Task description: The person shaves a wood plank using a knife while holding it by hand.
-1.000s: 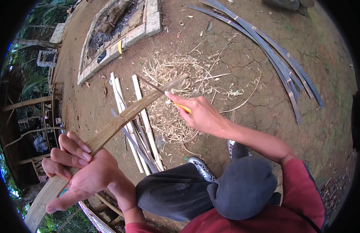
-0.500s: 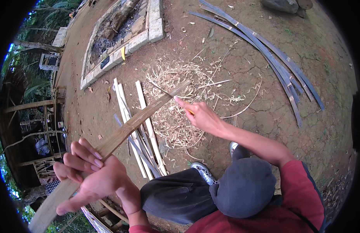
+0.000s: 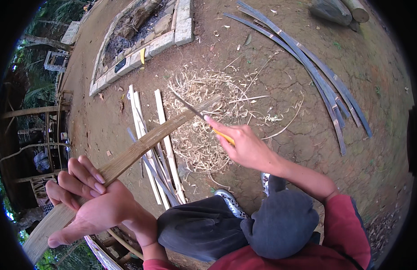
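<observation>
A long bamboo strip [image 3: 147, 142] slants from the lower left up to the middle, its far end over the pale shavings. My left hand [image 3: 93, 202] grips the strip's near part, fingers curled at its edge and thumb along it. In my right hand [image 3: 244, 146] is a knife [image 3: 224, 137] with a yellow handle, held in closed fingers. Its dark narrow blade points up and left, crossing the strip near the far end; whether it bites into the wood I cannot tell.
Curly shavings [image 3: 201, 155] cover the ground beyond my feet. Pale split strips [image 3: 165, 135] lie left of them. Long dark bamboo strips [image 3: 314, 67] spread at the right. A stone-edged fire pit [image 3: 183, 31] holds a phone-like dark object [image 3: 120, 65] on its rim. Logs [image 3: 332, 11] lie far right.
My right hand has shifted slightly right and down with the knife, so more of its blade and handle shows. My left hand and the strip sit a little further left.
</observation>
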